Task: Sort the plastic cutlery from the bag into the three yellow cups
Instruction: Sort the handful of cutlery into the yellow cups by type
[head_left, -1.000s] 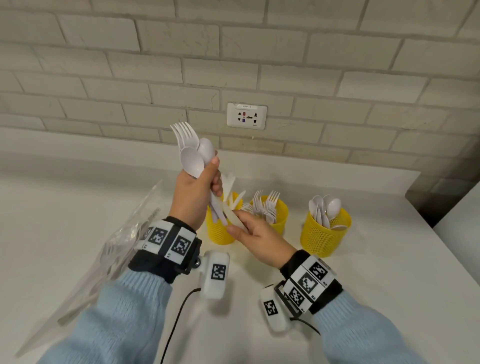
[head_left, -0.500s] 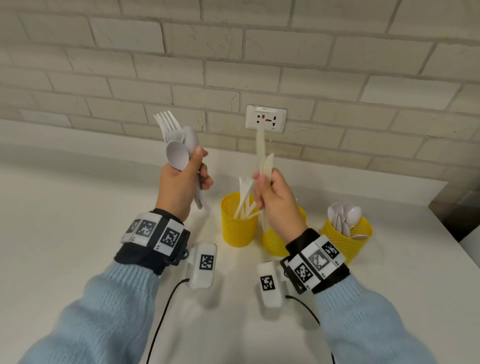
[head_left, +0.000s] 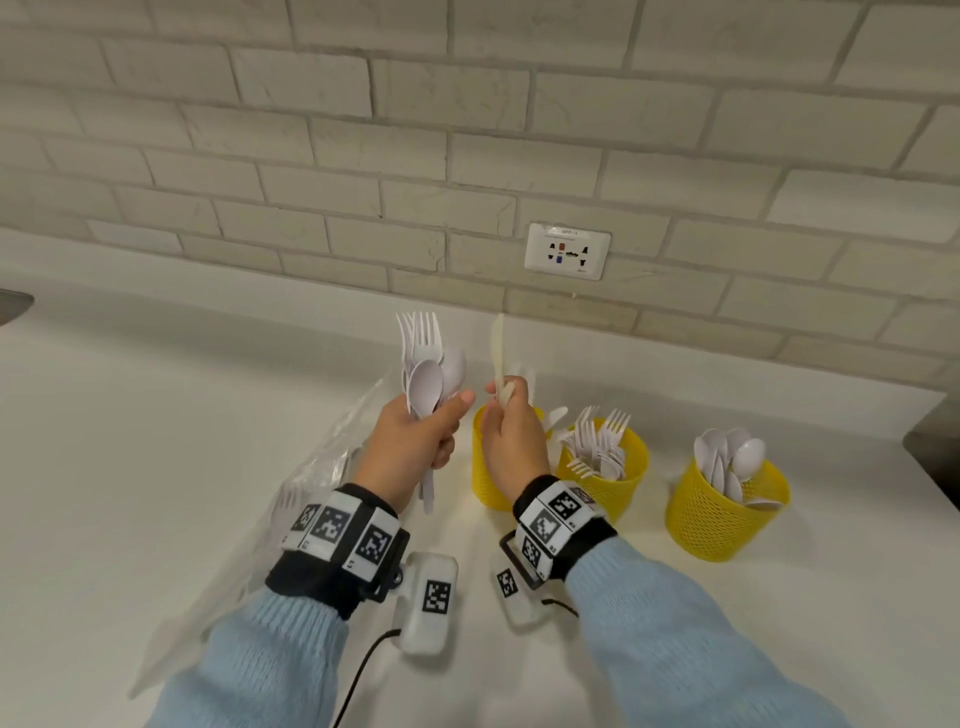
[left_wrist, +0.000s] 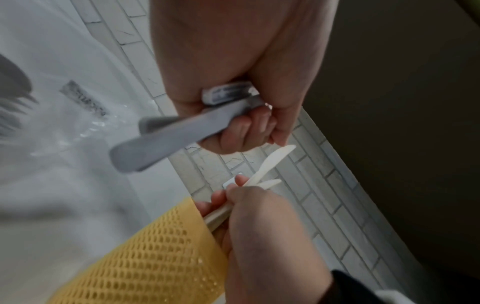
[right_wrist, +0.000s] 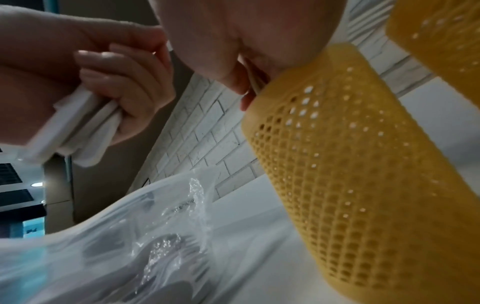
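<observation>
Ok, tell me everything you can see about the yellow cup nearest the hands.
The left cup is a yellow plastic mesh cylinder, standing upright on the white counter, leftmost of three. The right hand hovers over its rim, holding cream knives blade-up above it. Another knife tip pokes out. The fork cup stands close beside.

Cups (head_left: 722, 512): yellow plastic, perforated mesh walls, matt. Spoons (head_left: 427, 382) and forks (head_left: 418, 332): white plastic, smooth, slight sheen. Knives (left_wrist: 272, 162): cream plastic, smooth, duller. Bag (right_wrist: 166, 226): clear thin film, crinkled, glossy highlights. Counter (head_left: 156, 441): white, smooth, low sheen. Wall (head_left: 467, 130): pale brick-pattern tile, matt, faintly veined. Sleeves (head_left: 691, 654): light-blue knit, ribbed, soft. Wrist straps (head_left: 332, 571): black fabric.
</observation>
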